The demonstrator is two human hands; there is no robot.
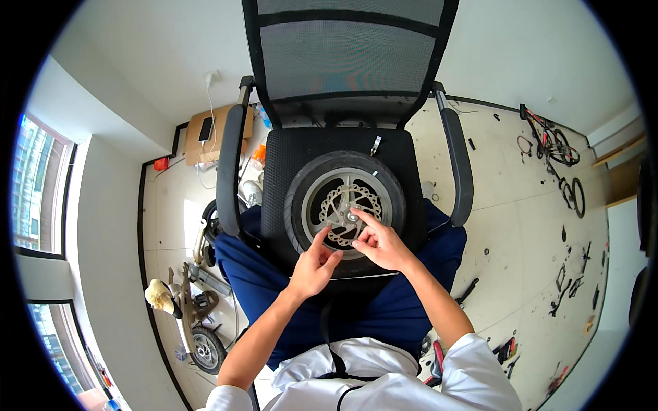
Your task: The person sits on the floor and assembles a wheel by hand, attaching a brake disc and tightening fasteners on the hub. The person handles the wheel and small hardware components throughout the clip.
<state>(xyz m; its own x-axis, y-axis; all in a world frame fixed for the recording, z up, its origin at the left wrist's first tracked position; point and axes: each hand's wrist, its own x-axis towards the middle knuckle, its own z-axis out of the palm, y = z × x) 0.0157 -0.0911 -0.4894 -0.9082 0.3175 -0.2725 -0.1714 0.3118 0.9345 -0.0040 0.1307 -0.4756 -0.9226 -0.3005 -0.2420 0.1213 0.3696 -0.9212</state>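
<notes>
A small wheel [299, 179] with a black tyre lies flat on a black office chair's seat [274, 154]. A silver brake disc [327, 201] with a wavy, hole-punched edge faces up at its middle. My right hand [385, 248] is over the right part of the disc, its index fingertip at the hub [351, 218] and its thumb apart, near the disc's lower edge. At the disc's lower left, my left hand [315, 268] has its index finger stretched out and its thumb apart. Neither hand visibly grips anything. Beyond the tyre lies a small silver metal part [375, 144].
Chair armrests [235, 168] flank the seat, and a mesh backrest [346, 58] rises behind. A cardboard box [195, 144] with a phone [205, 129] stands at left. A partly dismantled scooter [184, 308] lies lower left. Bicycle parts [569, 288] and a red bicycle [548, 137] are at right.
</notes>
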